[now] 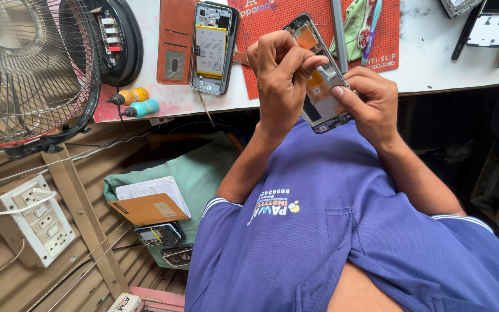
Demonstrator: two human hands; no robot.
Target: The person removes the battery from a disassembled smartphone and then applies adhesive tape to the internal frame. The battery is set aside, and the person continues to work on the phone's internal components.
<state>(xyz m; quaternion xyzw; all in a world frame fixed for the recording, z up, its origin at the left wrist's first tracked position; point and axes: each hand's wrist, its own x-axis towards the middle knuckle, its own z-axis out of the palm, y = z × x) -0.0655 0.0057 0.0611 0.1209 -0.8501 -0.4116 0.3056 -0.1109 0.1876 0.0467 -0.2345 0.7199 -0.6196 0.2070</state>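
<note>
I hold an opened phone (321,95) with its back cover off, tilted over the front edge of the white workbench (434,58). Its orange and grey inner parts face up. My left hand (281,78) wraps over the phone from the left, thumb and forefinger pinched on a small part near its middle. My right hand (371,104) grips the phone's lower right edge, thumb pressed on its face. Whether the left fingers hold a tool I cannot tell.
A second opened phone (212,46) with a pale battery lies beside a brown wallet case (174,40) and a red mat (313,20). Yellow (128,96) and blue (143,108) small bottles, a fan (30,69), a socket board (36,219), a notebook (151,202) and phone parts (160,234) lie left.
</note>
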